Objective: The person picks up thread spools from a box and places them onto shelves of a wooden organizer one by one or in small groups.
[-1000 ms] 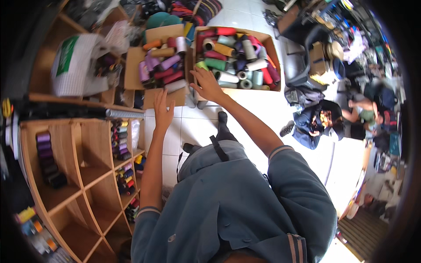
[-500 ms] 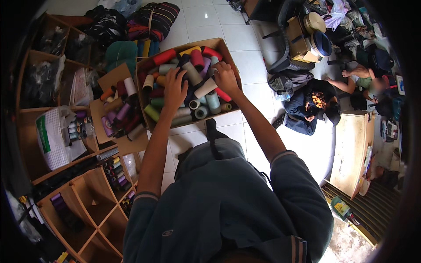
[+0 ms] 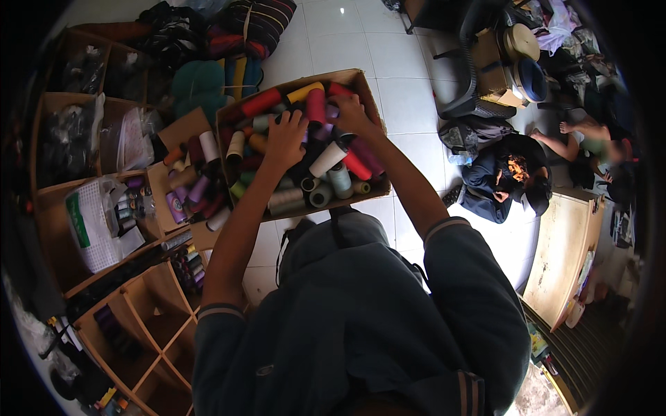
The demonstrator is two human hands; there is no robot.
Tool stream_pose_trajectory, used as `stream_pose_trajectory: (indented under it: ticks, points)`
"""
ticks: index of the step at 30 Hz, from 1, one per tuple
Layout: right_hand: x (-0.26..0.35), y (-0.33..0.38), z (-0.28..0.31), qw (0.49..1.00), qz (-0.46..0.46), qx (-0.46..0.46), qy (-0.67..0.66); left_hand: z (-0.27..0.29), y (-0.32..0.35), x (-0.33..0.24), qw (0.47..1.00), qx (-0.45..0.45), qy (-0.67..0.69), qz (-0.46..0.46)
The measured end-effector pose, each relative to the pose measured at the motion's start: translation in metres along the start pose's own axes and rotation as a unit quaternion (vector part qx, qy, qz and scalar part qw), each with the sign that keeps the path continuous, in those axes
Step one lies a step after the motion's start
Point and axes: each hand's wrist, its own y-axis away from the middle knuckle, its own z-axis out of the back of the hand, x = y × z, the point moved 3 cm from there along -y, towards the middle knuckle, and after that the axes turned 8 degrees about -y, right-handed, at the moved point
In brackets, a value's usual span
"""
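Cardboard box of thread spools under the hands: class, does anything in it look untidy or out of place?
Yes. In the cardboard box the thread spools lie jumbled at all angles, not stood in rows. Both the left hand and right hand rest among them.

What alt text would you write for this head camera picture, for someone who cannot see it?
Seen from above, a person's left hand and right hand reach into a cardboard box full of coloured thread spools on a white tiled floor. A second box of spools and wooden shelves stand to the left.
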Motion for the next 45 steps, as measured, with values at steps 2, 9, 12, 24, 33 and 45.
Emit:
stream_pose_trajectory:
  ticks: [2, 9, 12, 24, 33, 45]
  points:
    - [-0.008, -0.004, 0.003, 0.999, 0.036, -0.015, -0.032, 0.002, -0.010, -0.002, 0.999, 0.024, -0.046, -0.012]
    - [0.012, 0.014, 0.037, 0.965, 0.032, -0.030, -0.257, -0.020, -0.035, 0.016, 0.989, 0.139, -0.046, -0.020]
    - [0.005, 0.026, 0.054, 0.944, 0.043, -0.107, -0.309, -0.030, -0.039, 0.017, 0.991, 0.135, 0.014, -0.017]
    - [-0.025, 0.075, 0.100, 0.672, -0.190, -0.162, -0.697, -0.026, -0.047, 0.018, 0.997, 0.062, 0.033, 0.037]
    - [-0.020, 0.108, 0.073, 0.942, -0.169, 0.174, -0.230, 0.001, -0.007, -0.006, 0.986, -0.081, 0.126, 0.078]
    - [-0.021, 0.119, 0.057, 0.877, -0.122, 0.436, -0.161, 0.039, 0.019, -0.037, 0.569, -0.187, 0.724, 0.343]
